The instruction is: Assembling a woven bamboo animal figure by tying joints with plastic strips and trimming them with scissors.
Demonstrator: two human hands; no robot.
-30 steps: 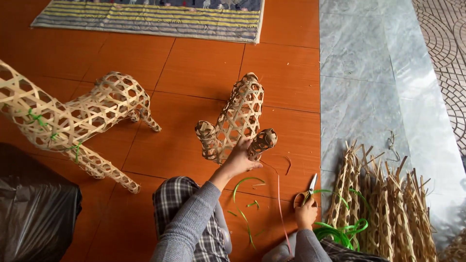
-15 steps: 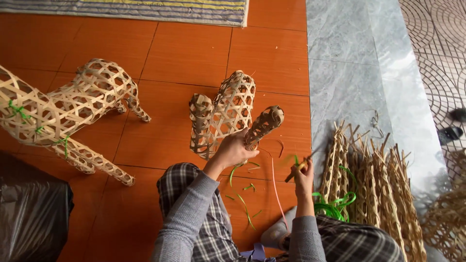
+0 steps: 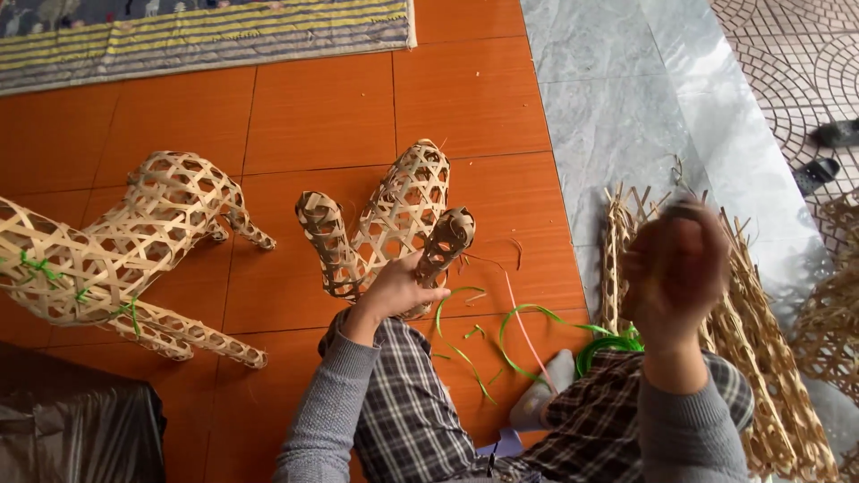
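Left hand [image 3: 398, 291] grips woven bamboo piece [image 3: 394, 224] on orange tile floor [image 3: 313, 116]; right hand [image 3: 676, 268] raised, blurred, grip unclear. Bamboo deer frame [image 3: 107, 255] toward floor's left edge.

The raised right hand [image 3: 676, 268] is smeared by motion blur, so whatever it grips cannot be told. The large woven bamboo animal frame [image 3: 116, 255] runs off the left edge. The left hand [image 3: 398, 288] hides the near end of the woven bamboo lattice piece [image 3: 394, 219].
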